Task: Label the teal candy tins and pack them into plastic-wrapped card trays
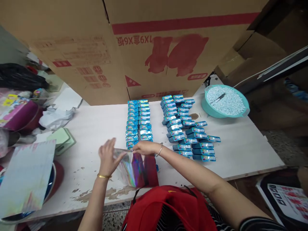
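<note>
My right hand: pinching the upper edge of the bag, fingers closed on it, at the middle of the frame; this hand (145, 148) reaches in from the lower right, a silver bangle (159, 150) at the wrist.
My left hand: open, fingers spread and a little blurred, thumb towards the bag's upper left edge; whether this hand (107, 158) touches the film, I cannot tell.
Shiny bag: a rainbow-sheened bag of thin film (134, 170), low in the centre of the frame, between me and the boxes, over the white tabletop (101, 125).
Middle boxes: small blue boxes in two neat columns (132, 123), running from the cardboard down to my right hand, which hides the near end.
Right-hand boxes: more blue boxes in looser, uneven columns (175, 126), right of centre, several tilted against each other.
Bowl: a round turquoise plastic bowl (211, 109) at the upper right, heaped with small pale pieces (228, 104), a slim dark tool (219, 97) lying on them.
Behind: a big brown cardboard box (96, 73) with red print, across the top.
How far along: I have the bag in my grip, and both groups of boxes lie outside it. Whether anything is inside the bag, or inside the boxes, I cannot tell. The bowl looks nearly full, so I judge much of its load is unused.
</note>
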Demonstrator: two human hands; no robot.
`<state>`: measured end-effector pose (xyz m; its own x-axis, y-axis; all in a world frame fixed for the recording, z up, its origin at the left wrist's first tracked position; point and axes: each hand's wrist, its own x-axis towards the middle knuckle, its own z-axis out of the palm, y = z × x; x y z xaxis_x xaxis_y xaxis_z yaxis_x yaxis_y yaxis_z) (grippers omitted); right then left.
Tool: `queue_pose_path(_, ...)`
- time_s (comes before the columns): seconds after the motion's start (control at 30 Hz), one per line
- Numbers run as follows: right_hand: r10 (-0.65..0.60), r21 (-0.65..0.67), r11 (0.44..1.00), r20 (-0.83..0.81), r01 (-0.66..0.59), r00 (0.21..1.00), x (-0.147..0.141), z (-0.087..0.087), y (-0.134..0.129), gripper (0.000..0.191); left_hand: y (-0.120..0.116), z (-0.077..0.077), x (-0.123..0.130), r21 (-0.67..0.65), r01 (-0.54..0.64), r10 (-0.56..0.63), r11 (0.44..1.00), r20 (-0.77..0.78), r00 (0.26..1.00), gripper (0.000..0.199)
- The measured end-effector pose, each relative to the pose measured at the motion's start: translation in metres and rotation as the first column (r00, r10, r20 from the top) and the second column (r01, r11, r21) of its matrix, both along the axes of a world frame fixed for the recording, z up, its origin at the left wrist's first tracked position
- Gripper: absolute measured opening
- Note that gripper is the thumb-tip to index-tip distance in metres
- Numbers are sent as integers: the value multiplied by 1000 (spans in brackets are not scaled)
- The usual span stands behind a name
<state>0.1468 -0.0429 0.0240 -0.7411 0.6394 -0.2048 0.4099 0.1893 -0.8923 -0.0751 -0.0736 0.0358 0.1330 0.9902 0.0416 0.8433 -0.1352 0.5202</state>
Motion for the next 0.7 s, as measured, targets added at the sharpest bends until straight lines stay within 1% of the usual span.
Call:
queue_pose_path(0.03,-2,-8,1000,-9,1,1000,1,-5,2,28,4,-4,2,-102,151,-150,983,11,989,37)
queue_pose_path(0.07,-15,-13,1000,-6,14,1000,3,-9,4,26,7,-7,3,-209,266,-262,941,48,964,32)
queue_pose_path(0.1,-31,-17,999,9,31,999,6,-13,6,25,10,-10,2,-299,331,-320,895,86,943,34)
queue_pose_path(0.13,-44,-24,999,27,45,999,12,-17,8,23,13,-14,0,-364,349,-333,863,110,937,39)
queue_pose_path(0.17,-58,-33,998,44,59,997,18,-20,10,20,15,-18,-2,-409,332,-314,850,113,943,43)
queue_pose_path(0.2,-73,-43,996,54,75,996,25,-24,11,19,16,-22,-5,-435,297,-284,850,97,954,44)
queue_pose_path(0.23,-88,-55,994,57,91,994,31,-28,12,19,17,-27,-6,-441,259,-256,859,68,964,44)
queue_pose_path(0.3,-127,-63,989,58,131,990,41,-35,11,21,17,-36,-1,-400,221,-239,889,6,971,39)
queue_pose_path(0.37,-222,-73,972,51,225,974,44,-43,7,25,16,-45,12,-322,235,-257,917,-27,966,34)
queue_pose_path(0.4,-297,-93,950,34,299,954,44,-47,4,28,15,-50,21,-297,246,-267,923,-34,963,33)
queue_pose_path(0.43,-392,-125,913,5,389,920,42,-51,0,30,15,-53,30,-293,250,-273,923,-39,961,31)
queue_pose_path(0.5,-576,-221,804,-63,552,815,40,-61,-9,34,15,-59,45,-332,235,-270,914,-63,961,30)
queue_pose_path(0.57,-682,-315,713,-103,626,724,39,-69,-17,36,16,-63,57,-346,201,-255,916,-117,960,30)
queue_pose_path(0.63,-723,-364,668,-112,649,681,40,-76,-24,35,18,-64,66,-290,196,-252,937,-170,953,24)
queue_pose_path(0.7,-737,-373,652,-108,660,667,42,-81,-28,33,21,-64,76,-196,240,-277,951,-191,942,26)
